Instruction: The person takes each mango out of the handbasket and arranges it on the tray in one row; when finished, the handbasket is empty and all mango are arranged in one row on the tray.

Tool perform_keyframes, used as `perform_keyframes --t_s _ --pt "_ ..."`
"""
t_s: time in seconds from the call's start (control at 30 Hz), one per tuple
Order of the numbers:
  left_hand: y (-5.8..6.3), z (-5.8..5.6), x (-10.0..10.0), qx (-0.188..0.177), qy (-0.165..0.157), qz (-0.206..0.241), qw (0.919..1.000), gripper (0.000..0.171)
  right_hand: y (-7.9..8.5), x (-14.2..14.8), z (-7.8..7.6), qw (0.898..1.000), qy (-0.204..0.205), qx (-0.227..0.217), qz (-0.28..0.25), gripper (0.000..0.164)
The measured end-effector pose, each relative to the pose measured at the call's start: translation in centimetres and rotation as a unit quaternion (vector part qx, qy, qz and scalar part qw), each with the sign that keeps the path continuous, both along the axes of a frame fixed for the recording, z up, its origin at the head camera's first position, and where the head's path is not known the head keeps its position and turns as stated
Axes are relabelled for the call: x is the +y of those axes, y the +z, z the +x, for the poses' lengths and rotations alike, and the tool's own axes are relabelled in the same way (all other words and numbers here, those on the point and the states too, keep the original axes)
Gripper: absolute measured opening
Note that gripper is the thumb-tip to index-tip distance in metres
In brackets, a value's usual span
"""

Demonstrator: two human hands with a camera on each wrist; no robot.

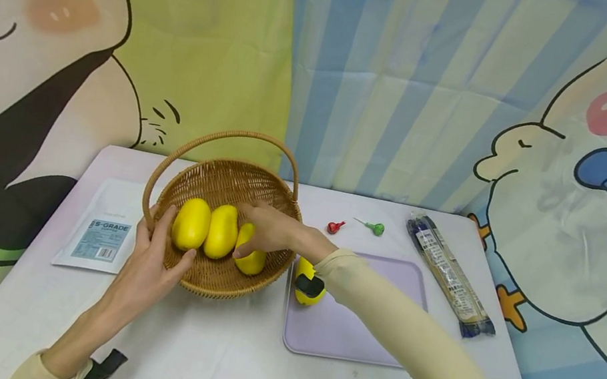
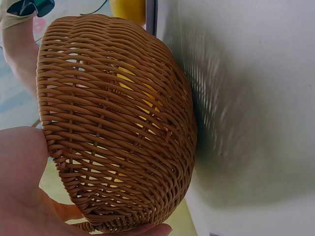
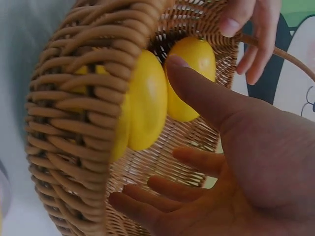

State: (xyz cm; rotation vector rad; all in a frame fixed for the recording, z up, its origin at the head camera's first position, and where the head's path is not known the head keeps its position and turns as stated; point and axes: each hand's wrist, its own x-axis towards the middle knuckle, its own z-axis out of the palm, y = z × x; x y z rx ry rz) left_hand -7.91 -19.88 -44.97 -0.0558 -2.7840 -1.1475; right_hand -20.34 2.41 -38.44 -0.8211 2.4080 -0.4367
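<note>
A brown wicker basket (image 1: pixel 220 178) with a tall handle stands left of the table's middle. Three yellow mangoes lie inside: a left one (image 1: pixel 191 224), a middle one (image 1: pixel 222 233) and a right one (image 1: pixel 252 255). My left hand (image 1: pixel 152 268) grips the basket's left rim, thumb on the inner side and fingers outside. Over the right side of the basket reaches my right hand (image 1: pixel 272 231), close above the right mango, its fingers extended and spread. In the right wrist view, the thumb of that hand (image 3: pixel 256 157) overlaps a mango (image 3: pixel 192 73), and nothing is held.
A lilac tray (image 1: pixel 348 353) sits to the right, bearing another yellow mango (image 1: pixel 304 268), partly covered by a dark strap. Behind it lie a small red item (image 1: pixel 335 228) and a green one (image 1: pixel 377 229). A long packet (image 1: pixel 449 276) lies far right, a white coffee pouch (image 1: pixel 107 209) left.
</note>
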Motion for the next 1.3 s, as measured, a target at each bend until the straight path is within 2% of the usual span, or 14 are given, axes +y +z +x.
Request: perform_keyframes --t_s 0.1,0.27,0.43,0.8,1.3 --pt "0.0 0.0 0.0 0.001 0.000 0.000 1.0000 0.087 -0.4 -0.1 0.1 1.000 0.001 -0.008 0.015 0.100" --pt "0.1 0.0 0.1 0.001 0.001 0.000 1.0000 0.087 -1.1 -0.1 0.2 0.999 0.005 -0.014 0.032 0.093" --pt "0.0 0.0 0.1 0.002 0.003 -0.002 1.0000 0.087 -1.9 -0.2 0.4 0.999 0.010 -0.002 0.048 0.098" --pt "-0.1 0.2 0.1 -0.001 0.005 -0.003 1.0000 0.087 -3.3 -0.2 0.8 0.998 0.008 0.004 0.056 0.096" --pt "0.1 0.2 0.2 0.004 0.005 -0.007 1.0000 0.086 -3.3 0.0 0.9 0.999 0.018 0.014 0.049 0.098"
